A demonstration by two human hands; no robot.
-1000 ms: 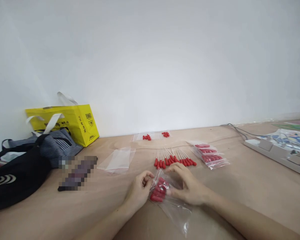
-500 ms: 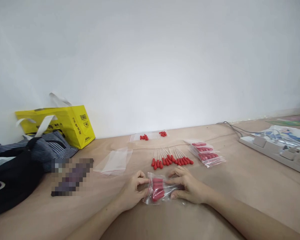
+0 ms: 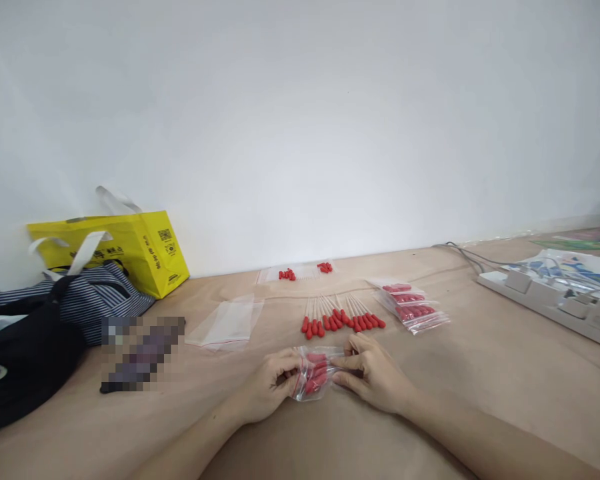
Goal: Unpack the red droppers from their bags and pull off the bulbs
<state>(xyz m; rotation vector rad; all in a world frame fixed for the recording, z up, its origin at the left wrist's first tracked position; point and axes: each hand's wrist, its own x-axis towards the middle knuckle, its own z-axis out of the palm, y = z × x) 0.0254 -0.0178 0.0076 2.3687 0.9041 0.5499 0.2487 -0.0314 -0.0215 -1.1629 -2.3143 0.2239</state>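
Clear plastic is showing between two hands in the head view: a small bag (image 3: 305, 394) with red-tipped sticks (image 3: 317, 382) inside is resting low over the near worktop (image 3: 415, 433). The left hand (image 3: 274, 387) is gripping the bag's red-lined edge, its fingers (image 3: 288, 364) bent against the thumb, while the right hand (image 3: 375, 375) is pinching the opposite end, partly covering the sticks' pale shafts. The enclosed red tips are lying between both sets of fingers. Just beyond the right fingertips, a fan of loose sticks (image 3: 343, 321) is spreading across the worktop, bordering the space ahead of the hands. Filled bags (image 3: 413, 311) are overlapping to its right, and flat clear bags (image 3: 229, 323) are lying to its left. Farther back, another stick bundle (image 3: 303, 272) is lying near the wall (image 3: 300, 147). A white power strip (image 3: 545, 305) is occupying the far right; a yellow carrier (image 3: 163, 257), a striped bag (image 3: 97, 300), a black bag (image 3: 35, 380) and a pixelated object (image 3: 143, 360) are crowding the left.
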